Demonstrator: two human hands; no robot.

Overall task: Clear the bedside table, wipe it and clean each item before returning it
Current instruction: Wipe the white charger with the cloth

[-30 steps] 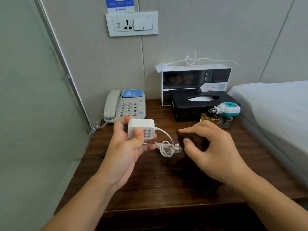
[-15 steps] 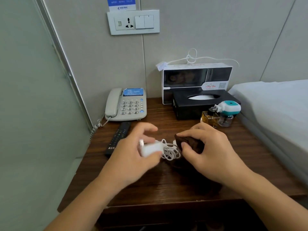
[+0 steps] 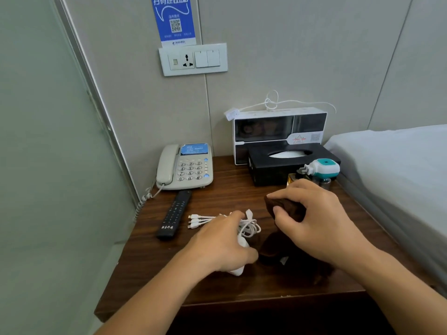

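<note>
Left hand has lowered the white charger from mid-air onto the bedside table and still grips it, its cable bunched beside the remote. Right hand keeps clutching the brown cloth. Charger looks cleaned and returned.

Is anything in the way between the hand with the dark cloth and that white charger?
Nothing visible. The right hand grips the cloth right beside the charger, which the left hand holds on the table.
</note>
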